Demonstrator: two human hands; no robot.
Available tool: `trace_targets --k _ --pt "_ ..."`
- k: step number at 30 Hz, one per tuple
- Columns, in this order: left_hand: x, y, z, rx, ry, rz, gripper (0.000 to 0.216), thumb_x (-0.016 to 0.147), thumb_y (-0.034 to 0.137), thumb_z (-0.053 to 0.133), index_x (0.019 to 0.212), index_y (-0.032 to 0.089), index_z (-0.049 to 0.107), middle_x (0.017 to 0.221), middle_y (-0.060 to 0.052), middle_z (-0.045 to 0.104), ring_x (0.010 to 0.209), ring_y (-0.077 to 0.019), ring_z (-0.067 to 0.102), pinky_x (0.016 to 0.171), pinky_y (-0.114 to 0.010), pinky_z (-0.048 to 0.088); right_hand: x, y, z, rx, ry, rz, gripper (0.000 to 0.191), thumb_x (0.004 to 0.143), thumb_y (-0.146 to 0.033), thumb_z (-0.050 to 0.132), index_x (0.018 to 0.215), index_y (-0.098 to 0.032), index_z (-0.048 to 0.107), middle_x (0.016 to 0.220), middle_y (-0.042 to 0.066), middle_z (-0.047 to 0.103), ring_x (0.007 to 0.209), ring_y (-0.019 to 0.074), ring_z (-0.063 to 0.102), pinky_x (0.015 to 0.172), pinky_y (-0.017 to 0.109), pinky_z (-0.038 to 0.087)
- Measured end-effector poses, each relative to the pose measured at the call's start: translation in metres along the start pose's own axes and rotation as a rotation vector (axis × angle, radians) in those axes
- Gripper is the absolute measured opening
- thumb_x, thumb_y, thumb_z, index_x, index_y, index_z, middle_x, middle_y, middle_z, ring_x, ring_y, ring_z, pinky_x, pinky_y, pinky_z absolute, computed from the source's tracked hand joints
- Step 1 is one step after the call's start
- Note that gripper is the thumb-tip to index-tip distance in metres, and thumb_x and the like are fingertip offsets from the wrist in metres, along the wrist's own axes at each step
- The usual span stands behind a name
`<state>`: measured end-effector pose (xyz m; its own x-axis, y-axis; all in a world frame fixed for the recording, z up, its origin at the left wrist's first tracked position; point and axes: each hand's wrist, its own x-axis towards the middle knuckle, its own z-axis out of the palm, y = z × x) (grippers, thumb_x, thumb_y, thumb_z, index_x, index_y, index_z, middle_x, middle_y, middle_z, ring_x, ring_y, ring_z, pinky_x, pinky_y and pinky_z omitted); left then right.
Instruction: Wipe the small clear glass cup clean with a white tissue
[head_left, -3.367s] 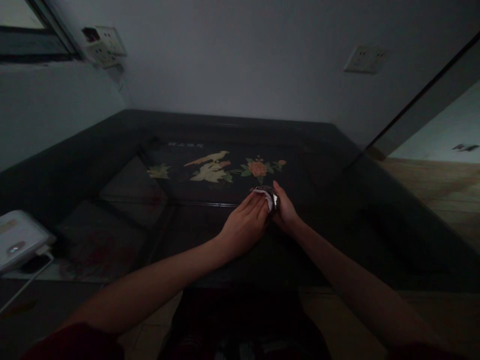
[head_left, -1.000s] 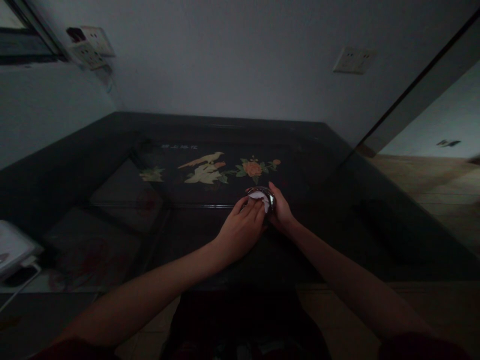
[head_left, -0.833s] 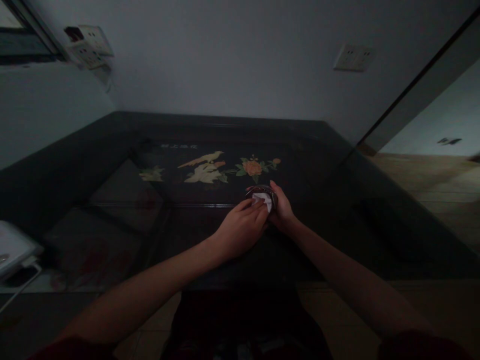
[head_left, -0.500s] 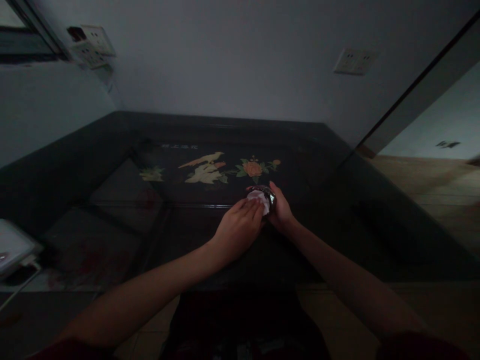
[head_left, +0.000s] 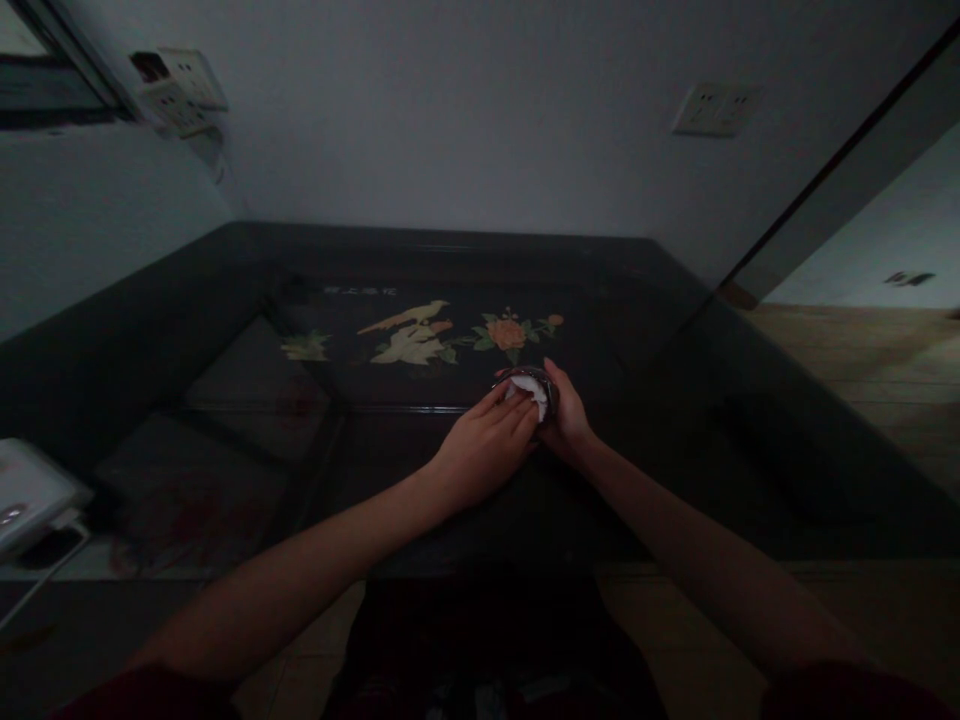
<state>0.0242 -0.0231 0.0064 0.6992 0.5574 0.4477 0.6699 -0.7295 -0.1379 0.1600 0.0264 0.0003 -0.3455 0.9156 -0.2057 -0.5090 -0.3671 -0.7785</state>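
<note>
My right hand (head_left: 568, 412) is wrapped round a dark, shiny, rounded object (head_left: 553, 396), perhaps a cup or small bowl; its exact kind does not show in the dim light. A crumpled white tissue (head_left: 534, 387) lies against its near face, partly inside the curved rim. My left hand (head_left: 486, 442) pinches this tissue, fingers pressed on it toward the object. Both hands meet just above the dark glossy tabletop (head_left: 442, 510), near its painted birds and flowers (head_left: 506, 334). The underside of the object is hidden behind the fingers.
A white box-shaped device (head_left: 37, 495) with a white cable stands at the table's left edge. Wall sockets (head_left: 718, 109) are at the back right, and more sockets (head_left: 180, 95) at the back left. A dark flat item (head_left: 787, 460) lies on the right side.
My left fingers and the tissue have shifted slightly to the right and up against the dark object. My right hand still holds it, with a small shift to the right.
</note>
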Motion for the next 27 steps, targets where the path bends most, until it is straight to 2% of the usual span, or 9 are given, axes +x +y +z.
trace_targets --k 4,8,13,16,19,21,25,27 --pt "-0.002 0.01 -0.001 0.115 0.003 -0.074 0.034 0.091 0.015 0.043 0.12 0.0 0.053 0.126 -0.019 0.06 0.122 -0.0244 0.054 0.111 -0.039 0.035 0.0 0.0 0.002 -0.009 -0.007 0.006 0.043 0.088 -0.048 0.041 0.096 -0.017 0.07 0.078 0.007 0.073 0.085 0.0228 0.068 0.08 0.035 0.052" --pt "-0.001 0.017 -0.004 0.165 -0.006 -0.1 0.033 0.09 0.015 0.043 0.113 -0.005 0.057 0.115 -0.023 0.066 0.109 -0.0255 0.063 0.103 -0.037 0.043 0.0 0.002 0.004 -0.049 -0.007 0.02 0.045 0.087 -0.052 0.043 0.099 -0.017 0.07 0.075 0.006 0.073 0.082 0.0231 0.068 0.077 0.035 0.052" --pt "0.002 0.015 -0.011 -0.002 0.001 -0.092 0.022 0.09 0.015 0.044 0.099 0.004 0.061 0.092 -0.015 0.072 0.091 -0.0213 0.069 0.093 -0.034 0.049 -0.002 0.003 0.004 -0.085 -0.033 0.015 0.048 0.085 -0.055 0.042 0.097 -0.018 0.07 0.074 0.007 0.073 0.084 0.0238 0.068 0.078 0.036 0.052" --pt "0.002 0.011 -0.011 -0.152 0.032 -0.084 0.018 0.09 0.016 0.043 0.092 0.01 0.059 0.088 -0.011 0.071 0.091 -0.0183 0.068 0.098 -0.032 0.047 -0.003 0.001 0.003 -0.099 -0.033 -0.006 0.048 0.085 -0.055 0.043 0.095 -0.017 0.071 0.075 0.007 0.073 0.087 0.0247 0.068 0.079 0.037 0.052" --pt "0.001 0.007 -0.007 -0.19 0.045 -0.06 0.018 0.09 0.019 0.045 0.101 0.01 0.056 0.1 -0.011 0.07 0.106 -0.0188 0.064 0.111 -0.037 0.035 -0.003 -0.001 0.001 -0.088 -0.031 -0.017 0.048 0.085 -0.054 0.043 0.096 -0.017 0.071 0.078 0.007 0.074 0.091 0.0248 0.068 0.081 0.037 0.052" --pt "0.001 0.006 -0.003 -0.154 0.034 -0.076 0.025 0.089 0.022 0.049 0.11 0.008 0.054 0.112 -0.014 0.067 0.116 -0.0208 0.058 0.114 -0.04 0.029 -0.001 -0.001 0.001 -0.062 -0.028 -0.018 0.046 0.085 -0.053 0.043 0.096 -0.016 0.07 0.08 0.007 0.074 0.092 0.0242 0.067 0.082 0.036 0.052" --pt "0.0 0.008 -0.001 -0.036 0.003 -0.142 0.037 0.089 0.024 0.05 0.121 0.005 0.051 0.127 -0.018 0.059 0.125 -0.0236 0.052 0.111 -0.04 0.031 0.001 0.0 0.002 0.017 -0.006 0.002 0.044 0.088 -0.048 0.041 0.098 -0.016 0.069 0.081 0.007 0.074 0.092 0.0222 0.067 0.084 0.034 0.052" --pt "-0.001 0.011 -0.003 0.016 0.007 -0.167 0.037 0.09 0.022 0.048 0.121 0.004 0.052 0.127 -0.02 0.06 0.122 -0.0247 0.054 0.107 -0.04 0.036 0.001 0.0 0.004 0.045 0.018 0.032 0.046 0.091 -0.045 0.035 0.1 -0.015 0.069 0.078 0.006 0.074 0.091 0.0211 0.068 0.083 0.034 0.052"
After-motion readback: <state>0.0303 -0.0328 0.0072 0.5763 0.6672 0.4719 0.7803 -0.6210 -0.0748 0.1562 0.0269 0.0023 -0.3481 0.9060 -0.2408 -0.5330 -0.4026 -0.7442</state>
